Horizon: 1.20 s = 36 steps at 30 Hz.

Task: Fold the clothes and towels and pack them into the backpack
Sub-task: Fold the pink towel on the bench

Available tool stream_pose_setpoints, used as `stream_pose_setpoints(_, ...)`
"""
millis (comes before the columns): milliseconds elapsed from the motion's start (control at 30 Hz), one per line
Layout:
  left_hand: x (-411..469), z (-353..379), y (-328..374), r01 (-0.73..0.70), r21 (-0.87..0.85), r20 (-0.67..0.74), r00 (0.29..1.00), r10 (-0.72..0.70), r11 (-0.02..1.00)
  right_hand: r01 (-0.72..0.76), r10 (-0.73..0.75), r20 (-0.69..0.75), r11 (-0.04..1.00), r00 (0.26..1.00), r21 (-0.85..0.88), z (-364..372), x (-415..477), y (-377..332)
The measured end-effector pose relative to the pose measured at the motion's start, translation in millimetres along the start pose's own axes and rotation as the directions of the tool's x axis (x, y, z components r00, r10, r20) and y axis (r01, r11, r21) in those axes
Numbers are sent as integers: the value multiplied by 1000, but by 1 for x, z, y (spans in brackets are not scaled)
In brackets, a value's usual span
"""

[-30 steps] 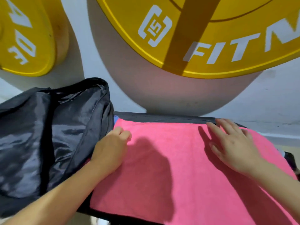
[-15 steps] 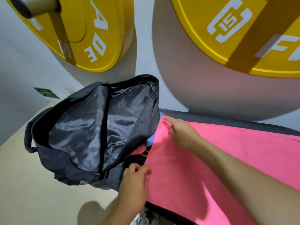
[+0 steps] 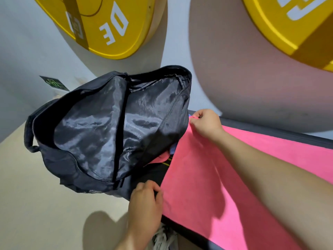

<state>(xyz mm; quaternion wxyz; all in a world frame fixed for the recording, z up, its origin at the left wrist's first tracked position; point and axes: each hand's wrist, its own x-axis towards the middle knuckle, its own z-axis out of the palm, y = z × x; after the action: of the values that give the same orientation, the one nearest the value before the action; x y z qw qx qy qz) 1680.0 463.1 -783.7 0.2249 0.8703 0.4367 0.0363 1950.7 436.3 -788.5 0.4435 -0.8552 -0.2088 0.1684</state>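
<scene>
A pink towel (image 3: 207, 186) lies spread over a dark bench. My right hand (image 3: 205, 124) pinches its far left corner, fingers curled. At the towel's near left corner, my left hand (image 3: 146, 201) grips the edge. Left of the towel lies a black backpack (image 3: 108, 130), unzipped, with its shiny lining showing. Between backpack and towel, dark cloth with yellow stripes (image 3: 163, 164) and a bit of light blue fabric (image 3: 173, 149) peek out from under the towel.
The dark bench edge (image 3: 270, 131) runs behind the towel. Two large yellow weight plates, one at the left (image 3: 108, 24) and one at the right (image 3: 297, 24), hang on the wall above. Beige floor (image 3: 36, 204) lies to the left, and a white shoe (image 3: 162, 239) shows below the bench.
My right hand crossed from the towel's right side to its far left corner and now pinches it. My left hand dropped to the near left corner. The view swung left.
</scene>
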Motion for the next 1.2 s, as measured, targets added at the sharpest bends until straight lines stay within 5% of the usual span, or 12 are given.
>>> stream_pose_setpoints(200,13,-4,7,68,-40,52,996,-66,997,-19,21,29,999,999,-50,0,7,-1)
stream_pose_setpoints(400,26,-30,-4,77,-29,-20,997,-77,997,-232,179,165,884,970,406,6,15,-9)
stream_pose_setpoints(600,20,-29,-12,-91,125,-112,988,105,988,-255,141,235,774,962,579,-5,-7,-8)
stream_pose_setpoints(667,13,-21,-6,-305,151,-93,943,320,940,-79,11,151,889,988,450,-24,-24,-2)
stream_pose_setpoints(733,0,-7,4,-522,174,18,849,528,835,117,-136,150,985,979,126,-47,-47,14)
stream_pose_setpoints(867,-19,15,9,-619,344,203,783,588,706,349,-246,295,857,923,-378,-95,-106,59)
stream_pose_setpoints(1033,-34,21,24,-627,361,188,774,604,690,233,-122,234,809,965,-540,-166,-156,109)
stream_pose_setpoints(1200,-86,32,94,-851,166,194,523,830,498,-22,-31,-86,828,996,-561,-244,-174,144)
